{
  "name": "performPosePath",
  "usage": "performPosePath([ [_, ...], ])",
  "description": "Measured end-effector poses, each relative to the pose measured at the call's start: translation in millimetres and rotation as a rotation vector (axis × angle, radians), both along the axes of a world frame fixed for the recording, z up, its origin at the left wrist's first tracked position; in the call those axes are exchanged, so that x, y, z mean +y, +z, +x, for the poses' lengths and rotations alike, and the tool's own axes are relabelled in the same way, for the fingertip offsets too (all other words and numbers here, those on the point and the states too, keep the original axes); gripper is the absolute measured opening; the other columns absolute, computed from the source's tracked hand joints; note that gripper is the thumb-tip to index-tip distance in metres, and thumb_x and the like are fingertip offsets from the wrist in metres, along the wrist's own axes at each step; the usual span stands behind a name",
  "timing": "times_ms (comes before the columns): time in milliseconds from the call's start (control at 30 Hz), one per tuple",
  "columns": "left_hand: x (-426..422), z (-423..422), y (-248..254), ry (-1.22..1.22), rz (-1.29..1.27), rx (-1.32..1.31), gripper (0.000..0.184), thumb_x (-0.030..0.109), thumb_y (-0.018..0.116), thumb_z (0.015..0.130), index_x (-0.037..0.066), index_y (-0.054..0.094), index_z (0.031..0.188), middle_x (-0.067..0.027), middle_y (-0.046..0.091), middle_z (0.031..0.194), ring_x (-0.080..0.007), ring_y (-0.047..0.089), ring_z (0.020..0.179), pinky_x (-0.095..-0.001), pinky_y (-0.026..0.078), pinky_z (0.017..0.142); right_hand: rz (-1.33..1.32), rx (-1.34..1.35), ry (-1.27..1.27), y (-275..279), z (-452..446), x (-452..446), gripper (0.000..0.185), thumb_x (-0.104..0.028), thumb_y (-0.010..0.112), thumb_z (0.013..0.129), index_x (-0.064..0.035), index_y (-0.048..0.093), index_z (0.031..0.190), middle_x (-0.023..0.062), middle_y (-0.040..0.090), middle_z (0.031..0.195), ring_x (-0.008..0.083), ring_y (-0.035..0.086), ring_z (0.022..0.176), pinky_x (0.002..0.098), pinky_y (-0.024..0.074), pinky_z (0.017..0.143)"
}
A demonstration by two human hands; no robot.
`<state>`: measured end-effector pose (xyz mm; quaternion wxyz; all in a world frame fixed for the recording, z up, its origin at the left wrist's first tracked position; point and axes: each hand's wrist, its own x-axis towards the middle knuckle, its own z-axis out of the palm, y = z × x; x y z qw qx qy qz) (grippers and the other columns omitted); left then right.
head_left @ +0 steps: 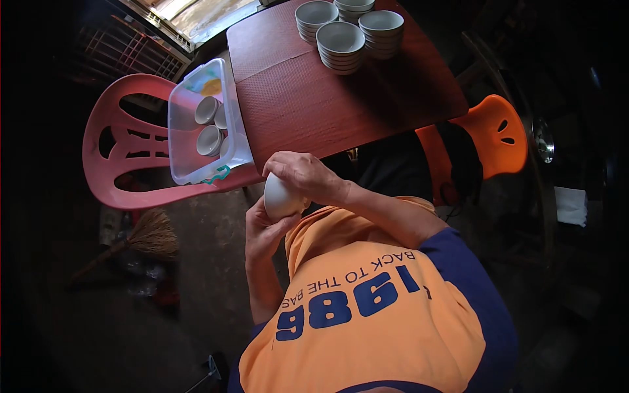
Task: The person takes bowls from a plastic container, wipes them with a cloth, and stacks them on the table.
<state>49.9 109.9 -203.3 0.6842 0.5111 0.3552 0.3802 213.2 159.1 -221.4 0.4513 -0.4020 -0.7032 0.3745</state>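
Observation:
Between my two hands a white bowl [280,198] is held on its side in front of my lap, its smooth outside showing. My left hand [263,234] grips it from below and the left. Bent over the top and right side of the same bowl, my right hand [304,177] has its fingers closed on it; the inside is hidden. To the left, a clear plastic box [175,147] with white bowls [209,140] inside rests on a pink plastic chair [108,141].
Stacks of white bowls [341,39] stand at the far end of the red table [288,98]. An orange chair [501,141] is at the right. On the dark floor at left lies a straw broom [152,236]. Something white and flat [572,207] shows at far right.

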Motion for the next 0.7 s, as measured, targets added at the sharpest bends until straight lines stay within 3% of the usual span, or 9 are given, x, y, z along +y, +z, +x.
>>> performPosePath([
  [33, -0.4, -1.4, -5.9, 0.004, -0.002, 0.0, 0.038, -0.002, 0.069, 0.076, -0.003, 0.055, 0.111, -0.0078, 0.062, 0.107, -0.0113, 0.059, 0.094, -0.0253, 0.048, 0.083, 0.365, -0.179, -0.073, 0.2, -5.2, -6.9, 0.026, -0.024, 0.047, 0.09, -0.0034, 0.062, 0.084, 0.0137, 0.062, 0.097, 0.0265, 0.06, 0.094, 0.0369, 0.0496, 0.081],
  [67, -0.8, -3.7, -13.8, 0.034, 0.03, -0.045, 0.036, -0.002, 0.068, 0.076, -0.003, 0.055, 0.11, -0.0069, 0.061, 0.107, -0.0106, 0.059, 0.094, -0.0249, 0.048, 0.082, 0.415, -0.304, -0.068, 9.6, -7.8, -17.6, 0.023, -0.02, 0.05, 0.084, -0.004, 0.064, 0.095, 0.0151, 0.059, 0.111, 0.0286, 0.054, 0.111, 0.0447, 0.0411, 0.097],
  [167, -3.9, -0.8, -19.5, 0.165, 0.112, 0.009, 0.03, -0.005, 0.061, 0.078, -0.003, 0.056, 0.107, -0.004, 0.061, 0.1, -0.0083, 0.058, 0.091, -0.0227, 0.047, 0.078, 0.587, -0.335, -0.075, 3.4, -32.2, -37.4, 0.032, -0.018, 0.054, 0.08, -0.0045, 0.062, 0.108, 0.0112, 0.059, 0.116, 0.0296, 0.046, 0.123, 0.0487, 0.0156, 0.112],
  [233, -3.3, -23.0, -40.7, -0.032, 0.154, -0.086, 0.025, -0.004, 0.061, 0.08, -0.004, 0.057, 0.105, -0.0058, 0.063, 0.099, -0.0092, 0.059, 0.088, -0.0235, 0.049, 0.078, 0.497, -0.266, -0.045, 5.1, -21.6, -29.6, 0.033, -0.018, 0.055, 0.079, -0.0033, 0.062, 0.107, 0.009, 0.059, 0.117, 0.0295, 0.045, 0.124, 0.0485, 0.0147, 0.113],
  [367, -9.7, -4.6, -4.8, -0.039, -0.007, 0.065, 0.028, -0.003, 0.064, 0.082, -0.004, 0.056, 0.108, -0.0069, 0.063, 0.101, -0.0111, 0.06, 0.092, -0.0263, 0.05, 0.082, 0.292, -0.104, 0.15, -23.3, 0.6, 10.4, 0.011, 0.003, 0.049, 0.079, 0.0026, 0.056, 0.086, 0.0166, 0.064, 0.099, 0.0283, 0.065, 0.089, 0.0393, 0.0544, 0.078],
  [433, -9.4, -0.9, -10.9, -0.05, -0.007, 0.027, 0.031, -0.004, 0.065, 0.081, -0.005, 0.056, 0.11, -0.0063, 0.063, 0.1, -0.0107, 0.059, 0.091, -0.0258, 0.05, 0.081, 0.241, -0.144, 0.129, -23.1, 4.7, 7.8, 0.009, 0.001, 0.049, 0.079, 0.0027, 0.057, 0.084, 0.0168, 0.065, 0.096, 0.029, 0.066, 0.085, 0.0375, 0.0553, 0.076],
  [500, -5.4, -4.6, -20.0, -0.039, -0.035, 0.008, 0.028, -0.005, 0.065, 0.08, -0.005, 0.057, 0.107, -0.0056, 0.063, 0.098, -0.0105, 0.059, 0.091, -0.0259, 0.05, 0.079, 0.441, -0.296, 0.02, 0.5, -1.9, -8.4, 0.018, -0.012, 0.051, 0.082, -0.0007, 0.063, 0.09, 0.0122, 0.065, 0.094, 0.0255, 0.063, 0.094, 0.0428, 0.0451, 0.092],
  [567, 2.6, -16.6, -30.5, -0.168, 0.405, 0.092, 0.025, -0.006, 0.065, 0.079, -0.004, 0.059, 0.103, -0.0048, 0.064, 0.094, -0.0098, 0.059, 0.089, -0.0258, 0.05, 0.077, 0.426, -0.359, -0.016, 16.6, -17.0, -27.2, 0.02, -0.021, 0.053, 0.082, -0.0067, 0.066, 0.088, 0.0073, 0.064, 0.097, 0.0216, 0.058, 0.104, 0.0476, 0.0286, 0.105],
  [700, -9.6, -7.4, -11.8, 0.0, -0.038, 0.014, 0.025, -0.004, 0.067, 0.076, -0.006, 0.059, 0.1, -0.0086, 0.065, 0.093, -0.0125, 0.061, 0.089, -0.0278, 0.052, 0.077, 0.39, -0.278, 0.078, 7.3, -7.4, -9.9, 0.026, -0.027, 0.051, 0.086, -0.0072, 0.065, 0.094, 0.0082, 0.063, 0.1, 0.0232, 0.06, 0.1, 0.0442, 0.0369, 0.099],
])
